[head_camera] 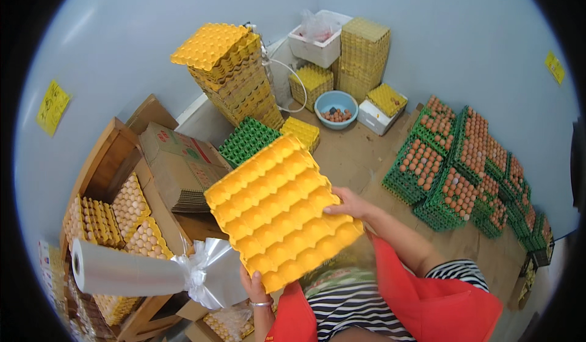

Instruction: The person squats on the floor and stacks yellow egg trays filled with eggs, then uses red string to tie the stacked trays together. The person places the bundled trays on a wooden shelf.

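Observation:
Between my two hands I hold a yellow egg tray [284, 209], tilted, with no eggs on the face I see. My left hand [255, 281] grips its lower left edge, a bracelet at the wrist. My right hand [349, 204] pinches the right edge with the thumb on top. Behind the tray's upper edge stand a stack of green egg trays [249, 138] and a low stack of yellow trays [301, 131]. Beside my left hand lies a large roll of clear plastic film [132, 269], gathered at one end.
Flattened cardboard boxes [178, 163] lean at left, near yellow trays of pale eggs [132, 200]. A tall tray stack [233, 76] stands behind. A blue basin [336, 123] holds brown eggs on the floor. Green trays of brown eggs [421, 163] line the right wall. A foam box [316, 51] sits farther back.

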Tool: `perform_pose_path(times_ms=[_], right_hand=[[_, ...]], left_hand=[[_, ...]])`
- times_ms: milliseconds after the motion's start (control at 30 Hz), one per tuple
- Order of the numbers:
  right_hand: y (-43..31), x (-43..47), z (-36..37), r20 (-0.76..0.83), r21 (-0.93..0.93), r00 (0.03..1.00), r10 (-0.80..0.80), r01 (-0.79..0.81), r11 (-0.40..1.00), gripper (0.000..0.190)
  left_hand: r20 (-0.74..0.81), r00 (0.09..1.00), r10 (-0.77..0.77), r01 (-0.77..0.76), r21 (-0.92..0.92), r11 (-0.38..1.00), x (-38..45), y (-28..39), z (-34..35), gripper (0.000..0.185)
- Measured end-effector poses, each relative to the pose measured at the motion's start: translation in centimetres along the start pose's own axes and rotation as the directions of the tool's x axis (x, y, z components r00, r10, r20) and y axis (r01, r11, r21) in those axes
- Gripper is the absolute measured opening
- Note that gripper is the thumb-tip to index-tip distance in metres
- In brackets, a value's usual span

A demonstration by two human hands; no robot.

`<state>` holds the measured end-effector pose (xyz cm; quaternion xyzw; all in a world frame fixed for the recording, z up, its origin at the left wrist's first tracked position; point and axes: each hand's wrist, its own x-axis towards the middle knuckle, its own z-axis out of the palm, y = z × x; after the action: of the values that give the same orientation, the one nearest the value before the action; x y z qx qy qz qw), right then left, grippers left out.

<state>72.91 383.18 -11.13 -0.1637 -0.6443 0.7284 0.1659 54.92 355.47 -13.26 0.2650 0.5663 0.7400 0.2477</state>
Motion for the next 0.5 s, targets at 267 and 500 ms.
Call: perform_pose_path(times_ms=[267,500], right_hand=[[-2.3,10.8,1.6,0.003,-0.529,0.984,-0.179,0.154,0.835,0.073],[-12.6,24.7,-2.4,0.146,-0.585,0.801,-0.581,0.543,0.602,0.068]], left_hand=[[-0.250,0.968,0.027,-0.041,-0.051,0.998,7.4,2.6,-0.5,0.063],[-0.432,0.859,0.275,-0.122,0.350,0.929,18.8,5.4,2.5,0.050]])
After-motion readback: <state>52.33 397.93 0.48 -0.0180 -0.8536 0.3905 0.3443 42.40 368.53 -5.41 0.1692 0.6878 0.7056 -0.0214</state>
